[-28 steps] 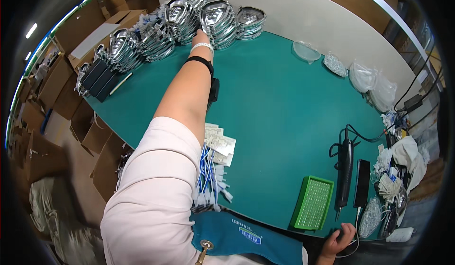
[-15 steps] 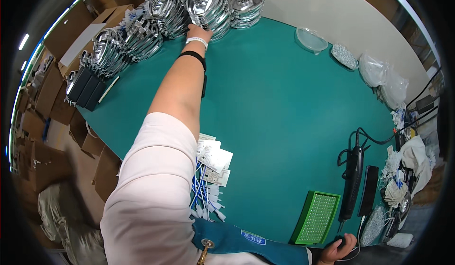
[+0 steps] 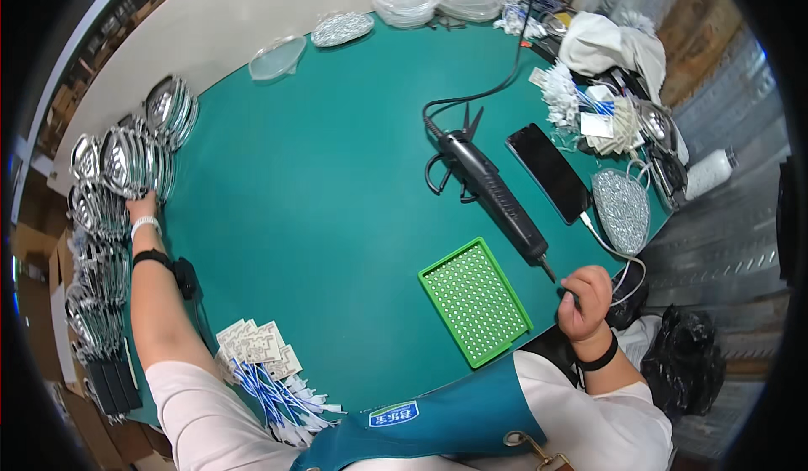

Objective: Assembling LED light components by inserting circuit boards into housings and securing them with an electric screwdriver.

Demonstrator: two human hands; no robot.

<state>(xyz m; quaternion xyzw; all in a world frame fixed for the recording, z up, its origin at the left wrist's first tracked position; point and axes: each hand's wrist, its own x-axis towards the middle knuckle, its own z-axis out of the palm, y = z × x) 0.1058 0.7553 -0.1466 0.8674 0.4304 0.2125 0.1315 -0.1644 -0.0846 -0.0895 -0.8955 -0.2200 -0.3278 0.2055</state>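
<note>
Out at the far left, my left hand [image 3: 141,207] is at the lower edge of a stack of shiny chrome shells [image 3: 126,164]. Its fingertips are partly hidden, but it appears to grip the shells' rims. My right hand [image 3: 587,303] is curled closed at the table's near right edge. Something small and dark shows by its thumb, too unclear to name. Just beyond these fingers is the bit of a black electric screwdriver [image 3: 497,197], lying on the green mat [image 3: 337,159]. Left of the right hand sits a green tray [image 3: 522,324] holding rows of small pale pieces.
Pale circuit boards with blue-white wires [image 3: 269,387] lie near my apron. Scissors [image 3: 473,122], a phone [image 3: 549,172] on a white cable and a silvery textured panel [image 3: 621,210] are at right. Clear covers [image 3: 278,58] line the back. A black corded item [image 3: 185,277] lies beside my left forearm.
The view has swung to the right, so the chrome stacks now show at the far left. My right hand has curled closed near the screwdriver bit. My left hand remains at the stack.
</note>
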